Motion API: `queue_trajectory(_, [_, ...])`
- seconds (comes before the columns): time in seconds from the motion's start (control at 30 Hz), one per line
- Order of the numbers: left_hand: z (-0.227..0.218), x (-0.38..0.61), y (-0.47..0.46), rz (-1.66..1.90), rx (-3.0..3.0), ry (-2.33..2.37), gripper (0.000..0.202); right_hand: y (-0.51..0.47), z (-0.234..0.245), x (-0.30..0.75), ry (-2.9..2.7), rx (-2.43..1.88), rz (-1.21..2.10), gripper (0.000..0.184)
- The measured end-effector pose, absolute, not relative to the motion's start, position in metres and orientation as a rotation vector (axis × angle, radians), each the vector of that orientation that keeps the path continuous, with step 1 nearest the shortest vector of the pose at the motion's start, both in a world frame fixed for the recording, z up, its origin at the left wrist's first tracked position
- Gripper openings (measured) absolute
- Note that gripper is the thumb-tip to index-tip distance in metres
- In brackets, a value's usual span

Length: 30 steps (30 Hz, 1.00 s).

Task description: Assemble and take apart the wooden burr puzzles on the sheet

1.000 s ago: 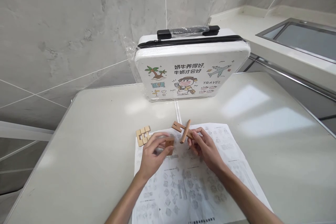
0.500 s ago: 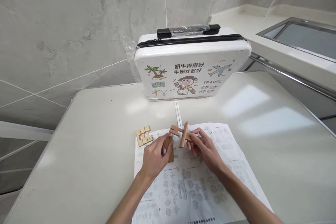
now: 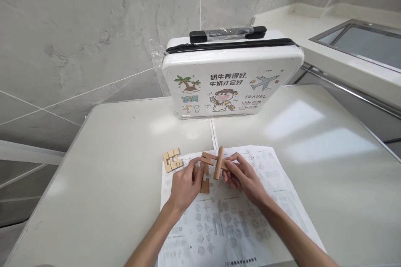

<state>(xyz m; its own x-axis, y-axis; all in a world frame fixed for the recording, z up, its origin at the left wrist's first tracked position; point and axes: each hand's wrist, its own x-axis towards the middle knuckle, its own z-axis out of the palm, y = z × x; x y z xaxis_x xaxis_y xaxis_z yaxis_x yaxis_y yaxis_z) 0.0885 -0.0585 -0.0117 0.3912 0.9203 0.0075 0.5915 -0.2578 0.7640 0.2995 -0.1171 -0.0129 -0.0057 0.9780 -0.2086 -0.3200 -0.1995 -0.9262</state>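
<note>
My right hand [image 3: 243, 175] is closed on two crossed wooden puzzle pieces: a flat notched piece [image 3: 207, 158] with a dark mark at its left end, and a narrow wooden bar [image 3: 219, 163] passing across it. My left hand [image 3: 184, 184] is closed on another notched wooden puzzle piece [image 3: 204, 186], held roughly lengthwise with its notch facing right. The left fingertips lie close to the marked end of the crossed pieces; whether they touch it I cannot tell. Part of the left piece is hidden behind fingers.
Several pale wooden pieces [image 3: 172, 159] lie together left of the hands, by the corner of a printed instruction sheet [image 3: 232, 225]. A white cartoon suitcase [image 3: 232, 66] in plastic wrap stands at the back of the white table [image 3: 109, 167]. A counter [image 3: 291, 29] is at right.
The piece in my left hand has turned, so its notch now shows. The crossed pieces in my right hand have tilted slightly, and the left fingertips are closer to their marked end.
</note>
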Motion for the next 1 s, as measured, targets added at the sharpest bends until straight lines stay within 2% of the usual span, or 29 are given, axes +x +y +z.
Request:
queue_trajectory(0.17, [0.002, 0.086, -0.058, 0.763, 1.445, 1.113, 0.05, -0.119, -0.013, 0.299, -0.944, -1.123, 1.472, 0.035])
queue_trajectory(0.43, [0.009, 0.085, -0.053, 0.648, 1.242, 0.957, 0.046, -0.121, -0.015, 0.297, -1.045, -1.08, 1.581, 0.034])
queue_trajectory(0.57, [0.007, 0.083, -0.053, 0.662, 1.215, 0.92, 0.045, -0.12, -0.011, 0.301, -1.04, -0.93, 1.693, 0.047])
queue_trajectory(0.8, [0.009, 0.082, -0.053, 0.63, 1.209, 0.842, 0.043, -0.119, -0.009, 0.307, -1.032, -0.778, 1.82, 0.054])
queue_trajectory(1.0, [0.008, 0.082, -0.052, 0.644, 1.2, 0.825, 0.041, -0.118, -0.011, 0.306, -0.989, -0.768, 1.815, 0.035])
